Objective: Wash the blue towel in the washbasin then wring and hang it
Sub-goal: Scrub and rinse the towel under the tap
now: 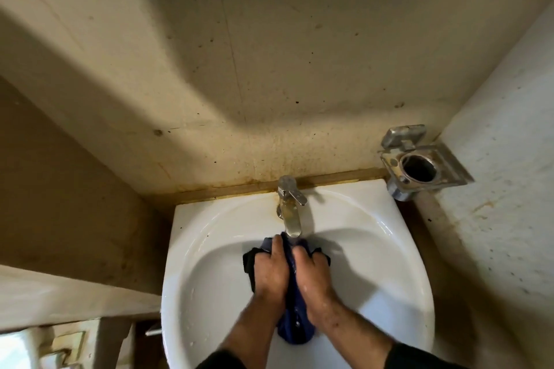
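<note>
Gripping the blue towel [295, 323] from either side, the left hand [269, 271] and right hand [311, 274] have their fingers curled round the bunched cloth, which sits low in the white washbasin [192, 249] just under the spout of the metal tap [290, 210]. One end of the towel hangs down between the wrists. A metal holder [419, 163] is fixed to the wall at the right, near the basin's back corner.

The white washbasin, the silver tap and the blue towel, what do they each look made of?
The white washbasin looks like glazed ceramic: smooth, with glossy highlights along its rim. The silver tap looks like chromed metal, dulled and stained brownish on the spout. The blue towel is soft woven cloth, dark and seemingly wet, bunched between the left hand and right hand.
</note>
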